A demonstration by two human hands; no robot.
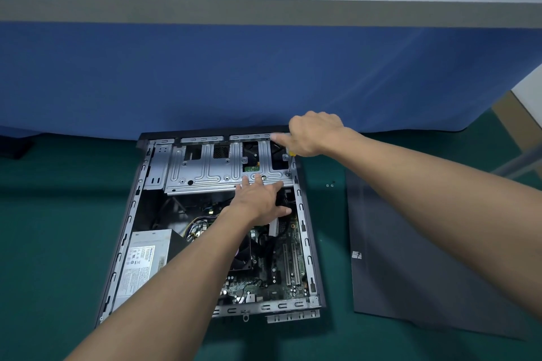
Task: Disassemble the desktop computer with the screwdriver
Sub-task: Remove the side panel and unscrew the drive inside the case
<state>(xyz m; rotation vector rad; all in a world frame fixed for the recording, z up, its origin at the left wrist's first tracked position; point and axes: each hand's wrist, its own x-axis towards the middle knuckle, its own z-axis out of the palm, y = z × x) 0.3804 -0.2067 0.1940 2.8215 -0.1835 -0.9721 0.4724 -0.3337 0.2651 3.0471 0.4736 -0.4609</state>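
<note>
An open desktop computer case [311,246] lies flat on the green mat, showing its motherboard [281,267], a grey power supply [140,264] and a silver drive cage [211,170] at the far end. My right hand [315,133] is shut on a screwdriver [290,161] with a yellow handle, held upright with its tip on a screw at the cage's near right corner. My left hand [258,199] rests with spread fingers on the cage's near edge, thumb hanging over the inside of the case.
The removed dark side panel [410,258] lies on the mat right of the case. Two small screws [330,184] sit between them. A blue partition [234,73] stands right behind the case. A dark object [14,146] is at the far left.
</note>
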